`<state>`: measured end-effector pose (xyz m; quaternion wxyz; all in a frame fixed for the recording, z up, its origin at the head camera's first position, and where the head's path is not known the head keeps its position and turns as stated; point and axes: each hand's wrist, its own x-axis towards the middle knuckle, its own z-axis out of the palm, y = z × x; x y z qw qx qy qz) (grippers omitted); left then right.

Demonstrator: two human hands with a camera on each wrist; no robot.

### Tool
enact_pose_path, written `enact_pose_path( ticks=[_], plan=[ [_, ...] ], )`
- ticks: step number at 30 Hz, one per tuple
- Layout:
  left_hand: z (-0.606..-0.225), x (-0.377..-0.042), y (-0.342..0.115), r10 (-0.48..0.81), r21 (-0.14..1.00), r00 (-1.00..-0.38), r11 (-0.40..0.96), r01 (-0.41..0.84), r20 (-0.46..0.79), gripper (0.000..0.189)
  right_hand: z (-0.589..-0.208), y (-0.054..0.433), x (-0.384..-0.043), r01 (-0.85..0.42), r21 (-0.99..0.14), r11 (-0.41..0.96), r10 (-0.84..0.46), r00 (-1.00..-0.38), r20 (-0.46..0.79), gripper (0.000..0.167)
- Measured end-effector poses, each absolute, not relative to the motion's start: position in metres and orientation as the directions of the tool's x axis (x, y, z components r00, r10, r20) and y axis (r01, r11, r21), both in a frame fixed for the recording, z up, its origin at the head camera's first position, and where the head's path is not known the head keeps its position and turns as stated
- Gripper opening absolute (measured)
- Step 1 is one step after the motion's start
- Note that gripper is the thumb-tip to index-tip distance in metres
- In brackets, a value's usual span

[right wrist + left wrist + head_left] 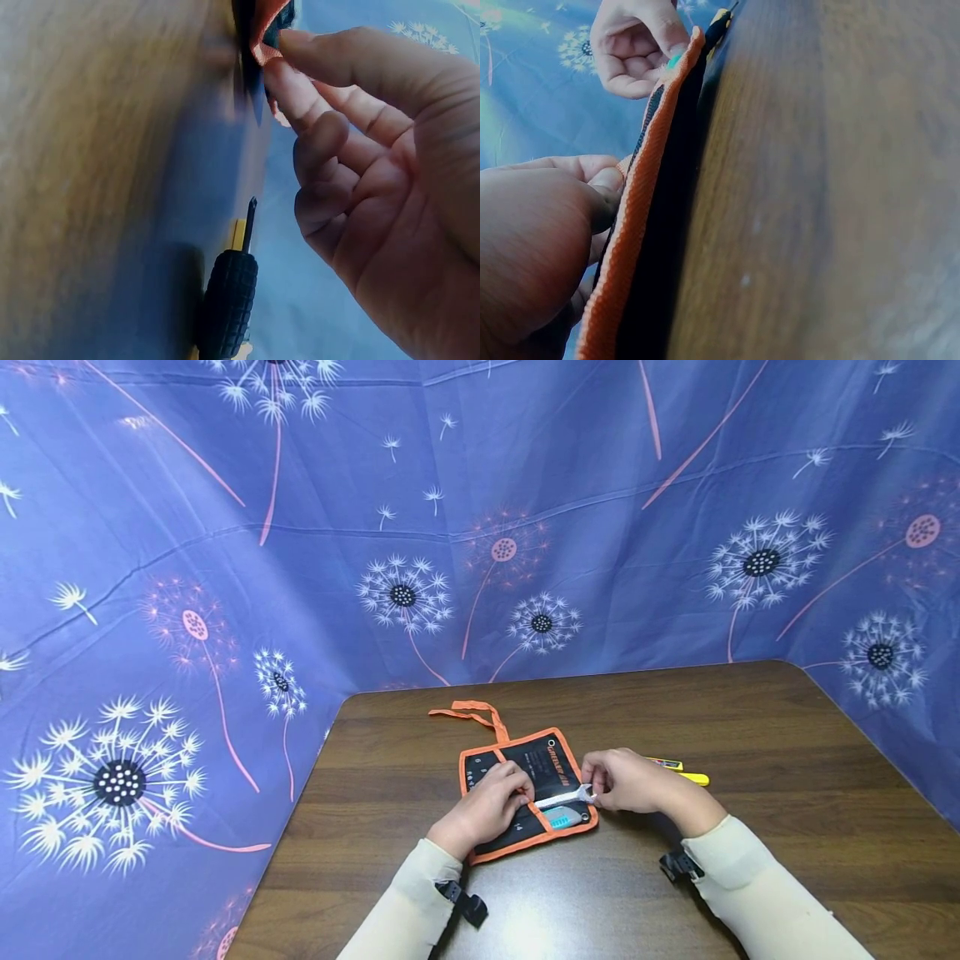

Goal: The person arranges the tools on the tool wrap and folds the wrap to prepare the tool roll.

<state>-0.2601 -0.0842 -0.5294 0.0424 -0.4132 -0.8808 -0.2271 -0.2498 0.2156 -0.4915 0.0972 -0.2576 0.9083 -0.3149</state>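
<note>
A black tool pouch [536, 760] with orange trim lies unfolded on the table. My left hand [491, 802] is over its pockets, thumb and finger pinching the orange pocket edge [624, 166]. A silver open-end wrench [561, 798] lies across the pouch, its near part inside the pocket. My right hand [626, 781] pinches the wrench by its open end at the pouch's right side. Below the wrench, a grey and teal utility knife [564, 817] sits partly in a pocket. In the right wrist view, my fingertips [279, 71] are at the orange trim and hide the wrench.
Right of the pouch lie a black-handled screwdriver [231, 304] and a yellow-handled thing [696, 778], partly behind my right hand. Orange tie straps [480, 714] trail from the pouch's far edge. A blue dandelion-print cloth [465, 527] hangs behind the wooden table [810, 827].
</note>
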Motion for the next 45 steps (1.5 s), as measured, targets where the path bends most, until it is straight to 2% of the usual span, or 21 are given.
enact_pose_path(
  ticks=[5,17,24,33,45],
  plan=[
    [-0.529,-0.259,-0.083,0.702,0.371,-0.67,0.571,0.732,0.241,0.011,-0.492,0.213,-0.25,-0.404,-0.651,0.643,-0.544,-0.839,-0.016,0.028],
    [-0.53,-0.258,-0.08,0.712,0.364,-0.654,0.556,0.747,0.255,0.009,-0.494,0.2,-0.246,-0.422,-0.67,0.611,-0.57,-0.821,-0.003,0.023],
    [-0.53,-0.257,-0.079,0.706,0.346,-0.656,0.565,0.749,0.267,0.011,-0.496,0.194,-0.245,-0.449,-0.649,0.614,-0.577,-0.816,0.02,0.019],
    [-0.53,-0.257,-0.079,0.713,0.288,-0.633,0.565,0.773,0.301,0.013,-0.495,0.188,-0.244,-0.442,-0.628,0.64,-0.576,-0.818,-0.011,0.018],
    [-0.528,-0.256,-0.08,0.712,0.31,-0.65,0.576,0.757,0.264,0.01,-0.497,0.19,-0.245,-0.455,-0.594,0.663,-0.588,-0.808,-0.036,0.014]
  ],
)
